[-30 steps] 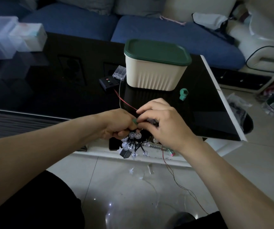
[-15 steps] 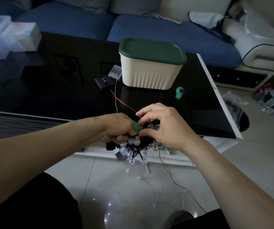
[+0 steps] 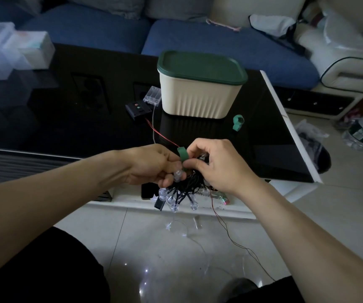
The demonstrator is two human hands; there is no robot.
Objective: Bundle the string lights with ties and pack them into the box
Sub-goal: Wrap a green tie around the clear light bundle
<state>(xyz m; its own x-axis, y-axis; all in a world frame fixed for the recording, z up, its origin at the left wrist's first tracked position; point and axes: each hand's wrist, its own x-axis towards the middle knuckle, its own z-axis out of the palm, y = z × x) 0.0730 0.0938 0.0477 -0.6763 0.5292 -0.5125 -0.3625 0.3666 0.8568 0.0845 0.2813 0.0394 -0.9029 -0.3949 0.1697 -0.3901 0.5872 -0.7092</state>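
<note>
Green tie (image 3: 182, 154) pinched by right hand (image 3: 217, 166) above coiled string lights (image 3: 181, 189), clutched in left hand (image 3: 154, 165) off the bench (image 3: 88, 119) edge. Risk: loose tie end slipping, coil springing open, bulbs dropping to floor. Black wire, clear bulbs, loosely bunched. Box (image 3: 200, 88) lidded, spare tie (image 3: 238, 122) beside it.

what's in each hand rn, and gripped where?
Left hand grips the bundle of string lights at its top. Right hand pinches the green tie near its lower end, at the bundle.
</note>
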